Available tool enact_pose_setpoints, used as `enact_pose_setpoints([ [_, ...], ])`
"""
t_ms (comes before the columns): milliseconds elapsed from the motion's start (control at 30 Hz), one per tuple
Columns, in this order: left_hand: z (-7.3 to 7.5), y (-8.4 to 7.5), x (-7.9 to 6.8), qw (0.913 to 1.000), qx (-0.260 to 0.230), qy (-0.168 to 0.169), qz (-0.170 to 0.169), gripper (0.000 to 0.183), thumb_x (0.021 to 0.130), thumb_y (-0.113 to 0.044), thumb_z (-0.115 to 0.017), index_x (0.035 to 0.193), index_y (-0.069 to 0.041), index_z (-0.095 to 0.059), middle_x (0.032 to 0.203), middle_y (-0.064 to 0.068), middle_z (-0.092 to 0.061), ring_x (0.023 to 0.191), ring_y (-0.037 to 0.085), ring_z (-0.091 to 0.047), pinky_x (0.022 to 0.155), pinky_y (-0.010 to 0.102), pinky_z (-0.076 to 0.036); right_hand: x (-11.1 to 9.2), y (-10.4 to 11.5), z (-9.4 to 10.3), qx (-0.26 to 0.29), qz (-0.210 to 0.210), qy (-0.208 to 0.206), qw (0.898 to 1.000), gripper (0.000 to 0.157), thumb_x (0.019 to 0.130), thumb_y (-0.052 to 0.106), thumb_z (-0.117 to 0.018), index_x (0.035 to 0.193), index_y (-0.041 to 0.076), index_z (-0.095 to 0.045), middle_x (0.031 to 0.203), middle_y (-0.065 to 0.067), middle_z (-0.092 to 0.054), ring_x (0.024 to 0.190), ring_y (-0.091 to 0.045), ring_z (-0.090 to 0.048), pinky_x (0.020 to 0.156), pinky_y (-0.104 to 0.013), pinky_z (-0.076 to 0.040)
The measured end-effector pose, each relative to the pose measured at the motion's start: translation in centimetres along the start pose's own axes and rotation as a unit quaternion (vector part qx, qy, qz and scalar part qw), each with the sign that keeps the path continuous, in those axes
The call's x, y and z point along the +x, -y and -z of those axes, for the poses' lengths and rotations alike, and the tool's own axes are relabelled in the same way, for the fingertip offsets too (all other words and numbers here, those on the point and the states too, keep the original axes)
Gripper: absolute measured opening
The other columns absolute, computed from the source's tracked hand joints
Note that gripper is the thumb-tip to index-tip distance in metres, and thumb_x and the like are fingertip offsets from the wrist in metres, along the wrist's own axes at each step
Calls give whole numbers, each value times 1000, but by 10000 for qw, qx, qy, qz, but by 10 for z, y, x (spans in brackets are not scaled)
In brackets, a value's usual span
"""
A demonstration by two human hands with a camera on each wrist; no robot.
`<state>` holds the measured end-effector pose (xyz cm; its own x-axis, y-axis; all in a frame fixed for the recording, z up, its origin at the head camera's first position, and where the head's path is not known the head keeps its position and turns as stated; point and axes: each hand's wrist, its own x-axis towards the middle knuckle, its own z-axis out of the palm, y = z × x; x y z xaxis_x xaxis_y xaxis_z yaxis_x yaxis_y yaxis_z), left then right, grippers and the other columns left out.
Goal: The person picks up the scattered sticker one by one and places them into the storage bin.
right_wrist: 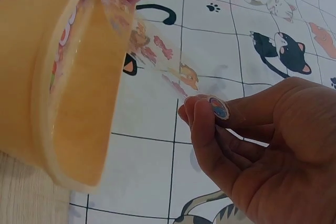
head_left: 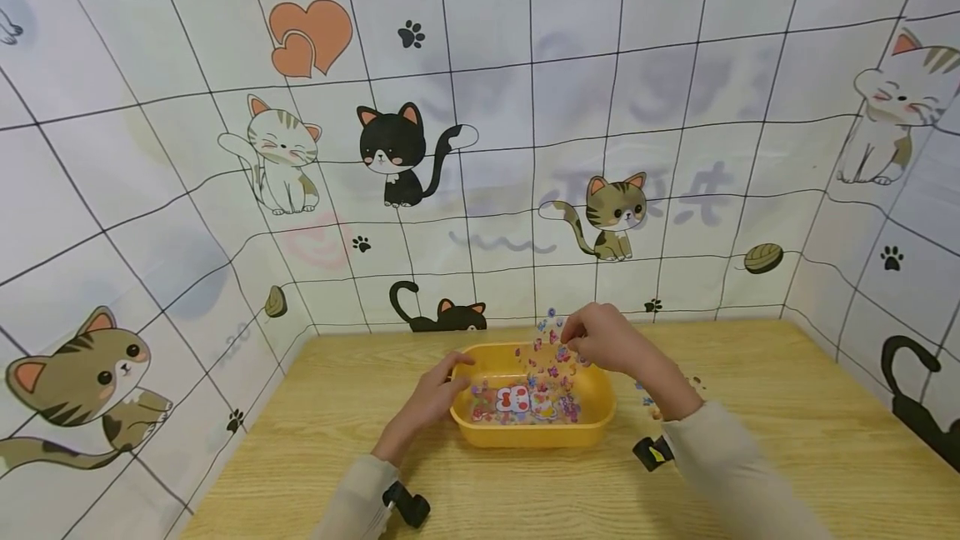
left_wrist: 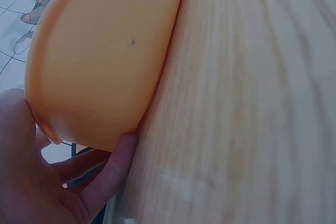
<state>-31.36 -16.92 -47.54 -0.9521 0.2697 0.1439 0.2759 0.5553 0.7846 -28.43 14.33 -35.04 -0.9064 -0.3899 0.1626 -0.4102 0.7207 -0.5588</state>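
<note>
A yellow plastic basin [head_left: 534, 437] sits on the wooden table. My left hand [head_left: 435, 394] holds its left end; in the left wrist view the thumb is at the rim and the fingers [left_wrist: 113, 174] lie against the outer wall. With thumb and fingertips, my right hand [head_left: 606, 338] pinches the edge of a clear sticker sheet [head_left: 553, 357] printed with small colourful figures. The sheet slants down over the basin's far right side; the right wrist view shows its printed film [right_wrist: 163, 48] stretching from the right hand [right_wrist: 252, 140]. Inside the basin lie more colourful stickers [head_left: 513, 401].
Beside the basin, partly behind the right forearm, more small printed pieces [head_left: 696, 384] lie on the wooden table [head_left: 315, 432]. A cat-patterned sheet [head_left: 510, 107] hangs behind and along both sides. Black straps with small devices [head_left: 652, 453] are at both wrists.
</note>
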Motion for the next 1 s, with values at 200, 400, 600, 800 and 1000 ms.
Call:
enact_pose_setpoints([
  [200, 0, 1, -1, 10000, 8, 22, -68, 30, 103, -21, -54, 133, -19, -60, 148, 10, -58, 118, 30, -58, 101, 53, -47, 11, 12, -18, -4, 300, 239, 9993, 16, 95, -3, -61, 99, -3, -77, 94, -13, -76, 66, -12, -64, 64, -29, -55],
  [400, -1, 3, 0, 10000, 25, -24, -80, 30, 103, -21, -54, 132, -20, -61, 148, 10, -59, 119, 30, -59, 102, 54, -47, 24, 12, -34, 157, 282, 499, 9982, 16, 95, -4, -62, 102, -6, -76, 98, -16, -76, 66, -21, -68, 62, -28, -55],
  [600, -2, 4, 2, 9999, 60, -34, -127, 30, 102, -20, -55, 131, -19, -62, 148, 11, -59, 122, 32, -59, 104, 56, -47, 34, 7, -41, 260, 108, 646, 9975, 20, 96, -4, -59, 97, -6, -78, 86, -15, -77, 56, -24, -68, 55, -27, -54],
  [800, 0, 4, 4, 9998, 80, -40, -203, 30, 102, -18, -54, 131, -19, -62, 145, 10, -61, 119, 30, -60, 101, 54, -48, 39, 7, -41, 288, -100, 902, 9955, 28, 90, -11, -52, 90, -5, -80, 77, -15, -76, 52, -17, -61, 53, -27, -50],
  [1000, 0, 5, 4, 9997, 78, -43, -228, 30, 102, -18, -54, 131, -18, -62, 143, 11, -62, 117, 30, -60, 99, 53, -48, 40, 9, -44, 238, -507, 1162, 9917, 28, 86, -13, -54, 90, -3, -79, 66, -13, -73, 49, -17, -60, 48, -24, -44],
])
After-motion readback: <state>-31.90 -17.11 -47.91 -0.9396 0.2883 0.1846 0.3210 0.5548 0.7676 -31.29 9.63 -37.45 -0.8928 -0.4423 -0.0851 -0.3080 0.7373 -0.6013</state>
